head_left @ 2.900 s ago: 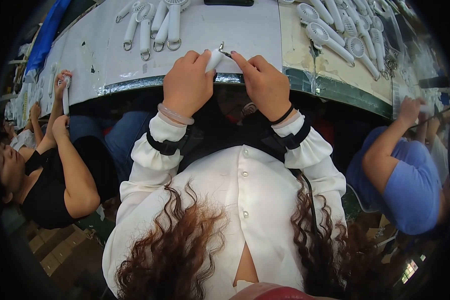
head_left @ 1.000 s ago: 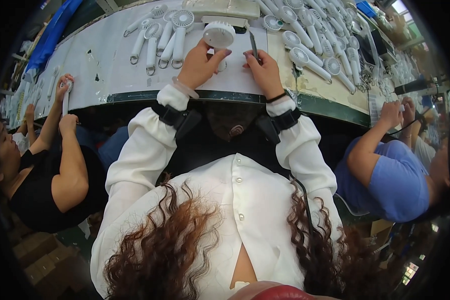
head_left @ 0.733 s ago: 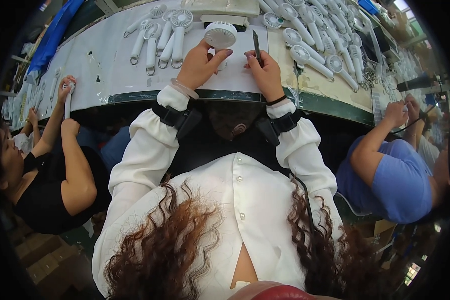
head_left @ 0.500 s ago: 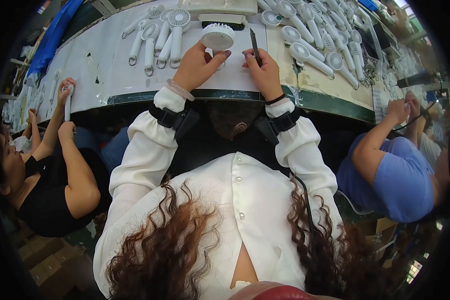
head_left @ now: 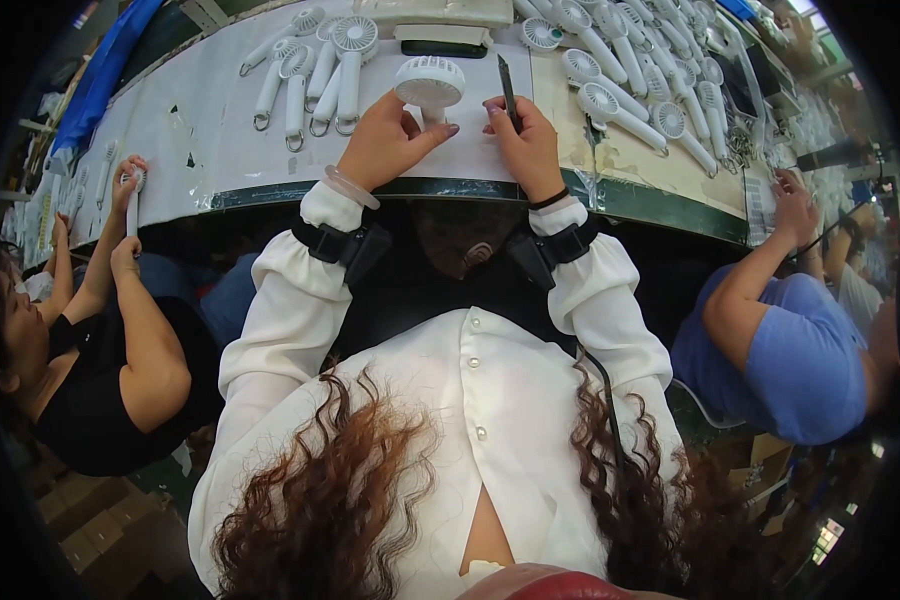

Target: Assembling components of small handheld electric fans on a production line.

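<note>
Fan, white and handheld, is held head-up over the table, near its front edge. We note our left hand wrapped around its handle, thumb across the near side. Our right hand, just beside, pinches a slim dark tool, tip up and apart from the fan. Beyond, we record a cluster of white fans leftward and a larger heap rightward.

Fan at top center's plain white, slim tool right of it is blackish. Desk is white, cream toward upper right, dark green edge.
</note>
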